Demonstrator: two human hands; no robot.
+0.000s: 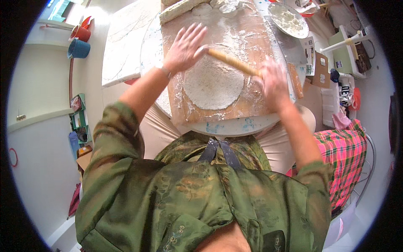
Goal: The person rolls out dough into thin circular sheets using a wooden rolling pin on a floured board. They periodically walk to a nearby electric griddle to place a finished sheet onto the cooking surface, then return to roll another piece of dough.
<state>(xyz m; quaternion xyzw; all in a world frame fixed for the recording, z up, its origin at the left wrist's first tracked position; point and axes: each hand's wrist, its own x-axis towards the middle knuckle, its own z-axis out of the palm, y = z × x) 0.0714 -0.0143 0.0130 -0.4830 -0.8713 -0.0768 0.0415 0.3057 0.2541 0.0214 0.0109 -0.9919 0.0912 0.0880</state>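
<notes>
A round, flat sheet of dough (pixel 214 85) lies on a floured wooden board (pixel 201 117) in front of me. Across its far part runs a slim wooden rolling pin (pixel 234 62), slanting down to the right. My left hand (pixel 187 47) is palm down over the pin's left end, its fingers stretched out, hiding that end. Motion blurs my right hand (pixel 274 80), which is on the pin's right end with the thumb on the near side. Flour dusts both hands and the board.
At the board's far end are a floury dough roll (pixel 182 12) and small dough rounds (pixel 228 10). To the right lie a plate of flour (pixel 288 20) and a broad metal blade (pixel 288 47) near a wooden handle (pixel 294 80). The board rests on a round table (pixel 245 125).
</notes>
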